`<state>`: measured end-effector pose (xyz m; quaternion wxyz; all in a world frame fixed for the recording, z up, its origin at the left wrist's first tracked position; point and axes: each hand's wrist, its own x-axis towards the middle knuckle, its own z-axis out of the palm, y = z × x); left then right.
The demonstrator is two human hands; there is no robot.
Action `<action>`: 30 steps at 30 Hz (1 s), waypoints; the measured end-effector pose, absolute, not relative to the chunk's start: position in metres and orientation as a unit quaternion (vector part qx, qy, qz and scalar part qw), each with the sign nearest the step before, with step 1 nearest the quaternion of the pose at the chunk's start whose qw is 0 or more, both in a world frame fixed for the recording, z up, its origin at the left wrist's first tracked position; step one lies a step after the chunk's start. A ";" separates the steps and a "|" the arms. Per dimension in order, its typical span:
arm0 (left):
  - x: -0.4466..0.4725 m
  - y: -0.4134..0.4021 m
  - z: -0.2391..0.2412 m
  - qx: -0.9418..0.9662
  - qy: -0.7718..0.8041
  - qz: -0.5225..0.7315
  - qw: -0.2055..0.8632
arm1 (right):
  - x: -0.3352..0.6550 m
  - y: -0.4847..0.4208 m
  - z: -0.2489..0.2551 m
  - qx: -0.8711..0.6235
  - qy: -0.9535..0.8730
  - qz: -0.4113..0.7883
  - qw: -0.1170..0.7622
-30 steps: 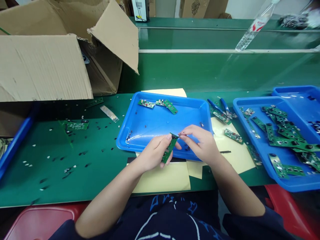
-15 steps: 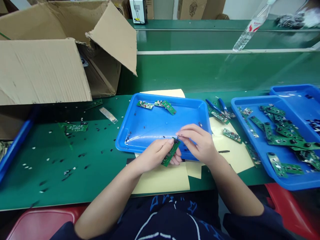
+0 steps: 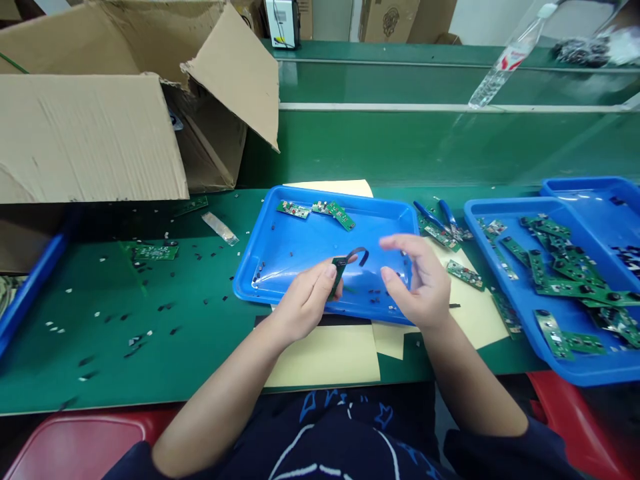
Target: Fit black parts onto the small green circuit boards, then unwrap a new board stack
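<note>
At the far left edge of the counter (image 3: 200, 360) the open cardboard box (image 3: 85, 133) leans over the work area. Below it a loose board (image 3: 155, 252) lies among scattered black and white bits (image 3: 135, 340). Anything small that I drop that way would be hard to pick out from that litter. My left hand (image 3: 305, 300) is closed around the small green board (image 3: 339, 273), pinching it edge-on over the near rim of the middle blue tray (image 3: 280, 230). A black strip (image 3: 357, 253) arches off the board's top end toward the right. I judge the hold narrow: only thumb and fingertips are on the board's edges, so a twist could let it slip onto the tray or the yellow paper (image 3: 325, 353) under my wrists. The strip looks thin and curled, and I think it could bend over and catch on the board or on a finger. My right hand (image 3: 417, 280) is open, with fingers spread, just beside the strip's free end and apart from it, holding nothing. A quick sweep could flick the strip, or knock the blue-handled cutters (image 3: 440, 213) and the boards lying beside them. Further right, the right blue tray (image 3: 475, 220) is heaped with similar boards, so a board set down carelessly there could be lost among them.
</note>
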<state>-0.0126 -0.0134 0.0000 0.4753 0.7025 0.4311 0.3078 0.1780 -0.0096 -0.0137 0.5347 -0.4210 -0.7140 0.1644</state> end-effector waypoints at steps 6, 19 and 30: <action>-0.011 -0.012 0.001 0.796 0.397 0.212 0.405 | 0.170 -0.013 -0.012 -0.452 -0.706 0.251 0.484; -0.010 -0.012 -0.001 0.811 0.394 0.150 0.405 | 0.171 -0.014 -0.013 -0.456 -0.665 0.336 0.487; -0.010 -0.007 -0.007 0.782 0.418 0.232 0.400 | 0.171 -0.014 -0.010 -0.380 -0.728 0.274 0.501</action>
